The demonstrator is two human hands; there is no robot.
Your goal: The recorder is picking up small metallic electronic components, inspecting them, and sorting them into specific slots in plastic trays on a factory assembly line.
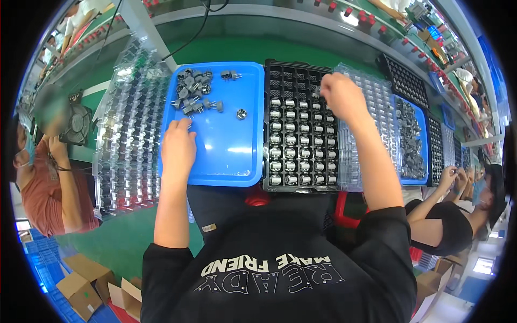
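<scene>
A blue plastic tray in front of me holds a loose pile of small grey round parts with metal pins. One part lies apart from the pile, its metal face up. My left hand rests at the tray's left side, fingers curled, with a bit of metal showing at the fingertips. To the right, a black compartment tray carries rows of silver cylindrical parts. Over its far right corner, my right hand is closed in a pinch; its fingers hide what they hold.
Stacked clear plastic trays stand left and right of my work. Farther right is another blue tray of grey parts. People sit at both sides, near a black fan on the left. Cardboard boxes lie behind, lower left.
</scene>
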